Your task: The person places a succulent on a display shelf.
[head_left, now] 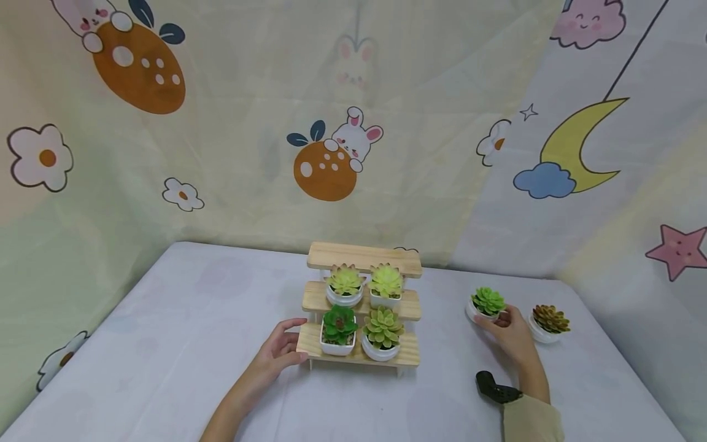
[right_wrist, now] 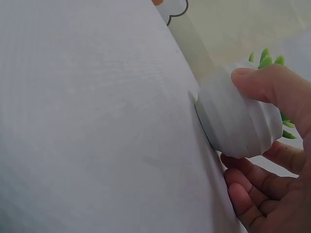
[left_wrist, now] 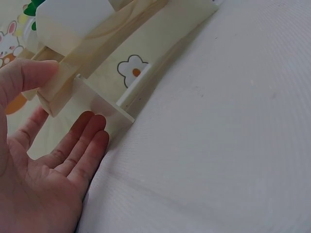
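Observation:
A three-tier wooden plant stand (head_left: 361, 257) with white side supports stands mid-table. My left hand (head_left: 274, 354) is at its left end; the thumb (left_wrist: 39, 74) and index finger pinch the lowest board (left_wrist: 59, 93), the other fingers extended by the white support (left_wrist: 103, 101). Right of the stand, my right hand (head_left: 512, 337) grips a bright green succulent (head_left: 488, 301) in a round, ribbed white pot (right_wrist: 235, 114). Its thumb (right_wrist: 262, 83) presses one side and the fingers curl round the other. The pot's base appears to touch the table.
Two succulents (head_left: 345, 280) (head_left: 386, 281) sit on the middle board, two more, one dark green (head_left: 339, 325) and one light green (head_left: 383, 328), on the lowest. A brownish succulent (head_left: 550, 320) in a white pot is right of my right hand. Behind the white-covered table (head_left: 221, 307) hangs a printed curtain (head_left: 243, 123).

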`<state>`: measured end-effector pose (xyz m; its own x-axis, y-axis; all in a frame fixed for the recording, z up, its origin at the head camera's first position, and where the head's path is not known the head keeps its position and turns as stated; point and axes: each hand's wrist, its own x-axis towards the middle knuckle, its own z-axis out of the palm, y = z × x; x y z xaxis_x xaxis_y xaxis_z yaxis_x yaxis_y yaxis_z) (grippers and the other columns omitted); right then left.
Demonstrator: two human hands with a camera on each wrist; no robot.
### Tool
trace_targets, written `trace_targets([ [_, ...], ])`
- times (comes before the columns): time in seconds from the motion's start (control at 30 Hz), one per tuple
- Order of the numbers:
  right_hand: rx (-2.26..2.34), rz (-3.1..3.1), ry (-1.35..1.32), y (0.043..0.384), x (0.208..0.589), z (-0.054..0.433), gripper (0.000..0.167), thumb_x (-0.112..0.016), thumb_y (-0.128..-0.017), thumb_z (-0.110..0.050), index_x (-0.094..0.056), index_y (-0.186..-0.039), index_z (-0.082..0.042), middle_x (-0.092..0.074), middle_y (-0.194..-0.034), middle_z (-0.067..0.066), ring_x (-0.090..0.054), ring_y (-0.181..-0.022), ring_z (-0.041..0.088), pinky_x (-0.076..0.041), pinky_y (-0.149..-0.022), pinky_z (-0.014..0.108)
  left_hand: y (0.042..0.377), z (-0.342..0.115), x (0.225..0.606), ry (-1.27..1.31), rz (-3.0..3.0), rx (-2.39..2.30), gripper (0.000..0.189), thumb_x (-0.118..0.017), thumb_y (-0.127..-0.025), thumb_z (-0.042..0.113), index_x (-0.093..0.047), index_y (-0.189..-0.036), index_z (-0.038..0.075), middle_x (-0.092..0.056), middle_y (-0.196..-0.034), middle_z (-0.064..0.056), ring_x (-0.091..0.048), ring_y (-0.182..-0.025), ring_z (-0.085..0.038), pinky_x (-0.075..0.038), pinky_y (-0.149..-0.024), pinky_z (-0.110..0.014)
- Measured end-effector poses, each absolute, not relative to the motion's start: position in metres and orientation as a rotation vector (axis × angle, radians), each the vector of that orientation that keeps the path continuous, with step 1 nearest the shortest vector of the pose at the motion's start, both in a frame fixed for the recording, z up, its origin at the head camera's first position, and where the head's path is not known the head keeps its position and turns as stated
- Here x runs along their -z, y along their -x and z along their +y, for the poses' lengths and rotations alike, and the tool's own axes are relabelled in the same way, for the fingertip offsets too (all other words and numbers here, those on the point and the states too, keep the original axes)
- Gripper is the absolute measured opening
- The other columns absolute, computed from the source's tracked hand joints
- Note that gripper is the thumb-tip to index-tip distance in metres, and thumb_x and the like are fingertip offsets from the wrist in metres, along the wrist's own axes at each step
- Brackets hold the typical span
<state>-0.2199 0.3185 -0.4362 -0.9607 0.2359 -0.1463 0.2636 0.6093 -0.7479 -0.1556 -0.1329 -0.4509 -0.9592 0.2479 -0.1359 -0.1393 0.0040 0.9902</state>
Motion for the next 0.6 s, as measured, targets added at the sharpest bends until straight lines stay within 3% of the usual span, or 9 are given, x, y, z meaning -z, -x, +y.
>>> trace_targets([
  [0.37,1.298,2.889,-0.438,0.221,0.435,0.317,0.089,-0.062,-0.085,-0.046,-0.019,-0.142,0.008,-0.038,-0.131,0.029,-0.043,-0.116,0.037,-0.038,-0.090,0.044,0.155,-0.133,0.450,-0.109,2.015,-2.036,0.062,-0.065,-0.083,0.016,-0.035,-0.138,0.017,-0.051,-0.125,-0.013,-0.055,-0.105,-0.017,-0.041,-0.089,-0.030],
  [0.6,1.324,2.933,-0.443,0.216,0.419,0.315,0.085,-0.063,-0.084,-0.046,-0.024,-0.142,0.003,-0.041,-0.130,0.024,-0.045,-0.113,0.031,-0.040,-0.069,0.019,0.155,-0.133,0.449,-0.152,2.007,-2.043,0.063,-0.063,-0.085,0.014,-0.032,-0.139,0.014,-0.052,-0.124,-0.014,-0.054,-0.105,-0.016,-0.041,-0.088,-0.027],
])
